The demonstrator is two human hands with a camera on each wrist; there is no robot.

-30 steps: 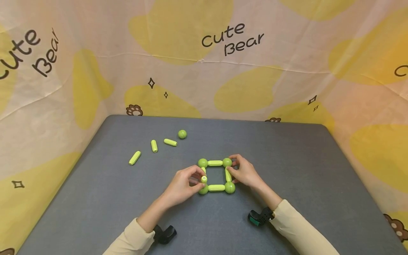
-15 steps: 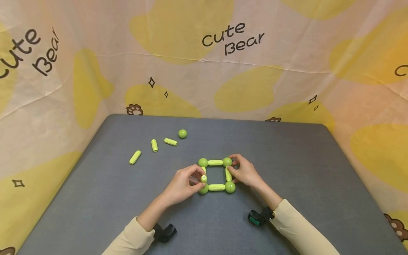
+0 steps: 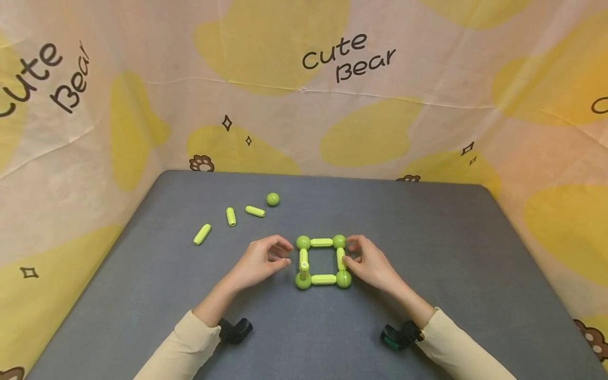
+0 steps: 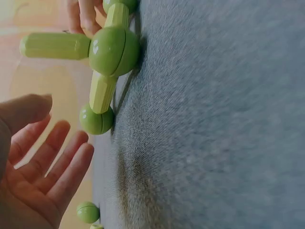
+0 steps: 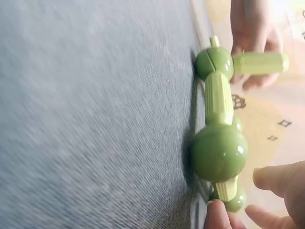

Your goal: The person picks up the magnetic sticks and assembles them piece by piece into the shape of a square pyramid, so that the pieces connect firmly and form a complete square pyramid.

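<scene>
A square of light-green ribbed rods [image 3: 323,279] lies on the table, with a darker green ball at each corner. On the near-left ball [image 3: 303,281] another rod [image 4: 55,46] stands upright. My left hand [image 3: 260,261] is just left of the square, thumb and fingers apart and holding nothing. At the right side my right hand [image 3: 373,264] hovers around the right-hand rod [image 3: 340,258]. Its thumb and fingers [image 5: 274,179] are spread apart in the right wrist view, with no grip on a piece. Whether a fingertip touches the square cannot be told.
Several loose rods [image 3: 202,234] and one loose ball [image 3: 273,199] lie on the grey table [image 3: 427,227], back left of the square. A patterned cloth [image 3: 266,137] rises behind the table and at both sides. Each wrist bears a black camera [image 3: 236,331].
My left hand has let go of the upright rod and drawn back to the left; the rod stays standing. The right hand has eased slightly outward, its fingers looser.
</scene>
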